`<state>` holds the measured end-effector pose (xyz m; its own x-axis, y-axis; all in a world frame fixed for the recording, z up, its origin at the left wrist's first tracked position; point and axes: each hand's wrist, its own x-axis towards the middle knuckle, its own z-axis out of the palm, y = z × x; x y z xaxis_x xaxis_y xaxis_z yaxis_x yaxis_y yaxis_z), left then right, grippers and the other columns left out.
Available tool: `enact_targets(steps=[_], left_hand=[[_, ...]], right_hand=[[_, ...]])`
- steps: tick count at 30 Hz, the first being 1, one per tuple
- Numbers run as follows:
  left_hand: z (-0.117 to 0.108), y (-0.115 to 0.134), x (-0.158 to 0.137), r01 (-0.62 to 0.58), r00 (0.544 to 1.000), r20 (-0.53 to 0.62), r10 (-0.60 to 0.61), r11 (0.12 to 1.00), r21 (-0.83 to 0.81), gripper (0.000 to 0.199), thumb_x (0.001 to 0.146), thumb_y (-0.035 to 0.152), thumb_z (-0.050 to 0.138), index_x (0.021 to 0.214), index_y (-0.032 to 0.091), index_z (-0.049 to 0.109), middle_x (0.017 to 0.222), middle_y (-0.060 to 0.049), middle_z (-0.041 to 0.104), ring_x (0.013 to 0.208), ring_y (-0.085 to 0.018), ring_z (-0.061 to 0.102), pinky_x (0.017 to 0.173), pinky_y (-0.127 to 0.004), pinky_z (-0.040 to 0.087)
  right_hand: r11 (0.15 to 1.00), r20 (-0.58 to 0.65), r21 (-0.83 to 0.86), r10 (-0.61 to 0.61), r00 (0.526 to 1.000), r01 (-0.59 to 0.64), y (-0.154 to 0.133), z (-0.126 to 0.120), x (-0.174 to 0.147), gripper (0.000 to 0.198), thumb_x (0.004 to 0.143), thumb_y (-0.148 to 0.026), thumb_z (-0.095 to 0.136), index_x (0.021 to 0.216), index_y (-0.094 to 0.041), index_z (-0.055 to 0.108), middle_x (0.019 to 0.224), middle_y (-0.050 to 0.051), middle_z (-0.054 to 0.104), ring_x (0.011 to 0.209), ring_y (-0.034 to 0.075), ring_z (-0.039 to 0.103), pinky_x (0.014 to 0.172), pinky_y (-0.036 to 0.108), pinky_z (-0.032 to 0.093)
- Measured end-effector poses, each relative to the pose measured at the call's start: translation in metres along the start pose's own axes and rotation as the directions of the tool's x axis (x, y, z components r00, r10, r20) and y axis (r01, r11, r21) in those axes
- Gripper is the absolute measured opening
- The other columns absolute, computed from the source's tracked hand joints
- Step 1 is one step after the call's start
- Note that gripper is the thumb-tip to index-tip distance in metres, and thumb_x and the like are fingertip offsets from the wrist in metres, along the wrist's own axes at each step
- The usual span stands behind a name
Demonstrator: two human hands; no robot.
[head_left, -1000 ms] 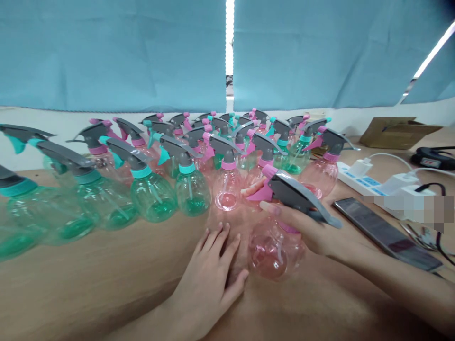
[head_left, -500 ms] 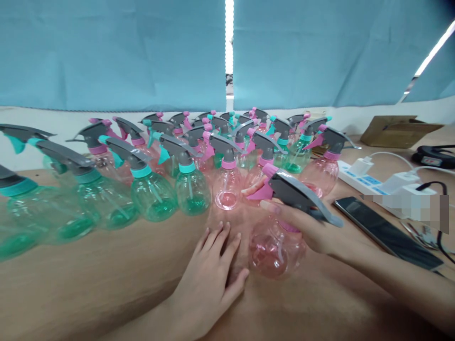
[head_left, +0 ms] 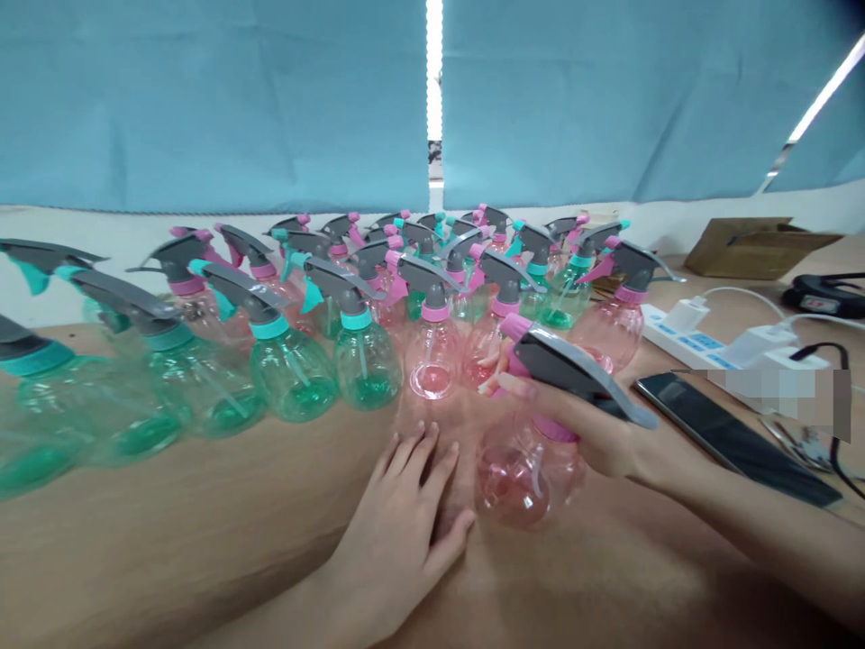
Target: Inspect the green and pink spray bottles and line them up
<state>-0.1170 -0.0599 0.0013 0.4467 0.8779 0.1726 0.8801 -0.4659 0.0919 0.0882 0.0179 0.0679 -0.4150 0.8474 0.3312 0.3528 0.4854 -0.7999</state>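
Observation:
A pink spray bottle with a grey head and pink nozzle stands on the wooden table. Around its neck and trigger is my right hand, fingers closed, with the trigger drawn in toward the head. My left hand lies flat on the table to the left of that bottle, fingers spread, holding nothing. Just beyond my hands stand another pink spray bottle and a green spray bottle.
Several more green and pink spray bottles fill the back and left of the table. On the right lie a black phone, a white power strip with plugs and cables, and an open cardboard box. A blue curtain hangs behind.
My right fingers have pulled the pink trigger in toward the bottle's head; it stuck out further before. The bottle has shifted slightly to the right. My left hand has stayed put.

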Motion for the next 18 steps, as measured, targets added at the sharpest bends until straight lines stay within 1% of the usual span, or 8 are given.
enact_targets(steps=[5, 8, 12, 15, 18], left_hand=[[0.001, 0.000, -0.001, 0.000, 1.000, -0.022, -0.001, 1.000, -0.022, 0.051, 0.092, 0.040, 0.050, 0.136, 0.014, 0.047, 0.144, -0.017, 0.042, 0.131, -0.033, 0.039, 0.103, -0.053, 0.035], [0.001, -0.001, 0.000, 0.000, 1.000, -0.022, 0.000, 1.000, -0.021, 0.051, 0.092, 0.041, 0.050, 0.136, 0.014, 0.047, 0.144, -0.017, 0.042, 0.131, -0.033, 0.039, 0.103, -0.053, 0.036], [0.001, -0.001, 0.000, -0.005, 1.000, -0.004, 0.005, 1.000, -0.005, 0.052, 0.092, 0.040, 0.050, 0.135, 0.011, 0.047, 0.143, -0.018, 0.043, 0.131, -0.034, 0.039, 0.102, -0.054, 0.036], [0.000, 0.000, 0.001, -0.002, 1.000, 0.004, 0.002, 1.000, -0.002, 0.052, 0.092, 0.040, 0.051, 0.135, 0.011, 0.047, 0.143, -0.019, 0.043, 0.131, -0.034, 0.039, 0.102, -0.055, 0.036], [0.000, 0.000, 0.001, 0.003, 1.000, 0.010, -0.003, 1.000, -0.004, 0.053, 0.092, 0.040, 0.051, 0.136, 0.011, 0.047, 0.143, -0.019, 0.042, 0.131, -0.034, 0.039, 0.102, -0.054, 0.036]], right_hand=[[0.998, -0.007, -0.056, -0.012, 1.000, 0.012, 0.004, -0.004, 0.000, 0.028, 0.084, -0.053, 0.053, 0.080, -0.027, 0.059, 0.067, -0.001, 0.060, 0.071, 0.020, 0.058, 0.067, 0.033, 0.049], [0.998, -0.015, -0.069, 0.002, 1.000, -0.003, 0.004, -0.006, -0.002, 0.026, 0.084, -0.052, 0.054, 0.081, -0.027, 0.060, 0.070, -0.001, 0.062, 0.071, 0.020, 0.059, 0.065, 0.031, 0.049], [0.994, -0.013, -0.106, 0.003, 1.000, -0.004, 0.006, -0.007, -0.007, 0.022, 0.084, -0.049, 0.056, 0.083, -0.028, 0.063, 0.070, -0.002, 0.066, 0.066, 0.020, 0.061, 0.061, 0.032, 0.049], [0.989, -0.058, -0.150, 0.005, 0.998, -0.014, 0.009, -0.008, -0.009, 0.018, 0.082, -0.048, 0.059, 0.084, -0.030, 0.064, 0.068, -0.003, 0.066, 0.067, 0.021, 0.062, 0.063, 0.034, 0.049], [0.989, -0.042, -0.147, 0.008, 0.999, -0.014, 0.013, -0.009, -0.010, 0.017, 0.082, -0.047, 0.060, 0.086, -0.031, 0.064, 0.067, -0.003, 0.066, 0.069, 0.022, 0.063, 0.065, 0.036, 0.050]])
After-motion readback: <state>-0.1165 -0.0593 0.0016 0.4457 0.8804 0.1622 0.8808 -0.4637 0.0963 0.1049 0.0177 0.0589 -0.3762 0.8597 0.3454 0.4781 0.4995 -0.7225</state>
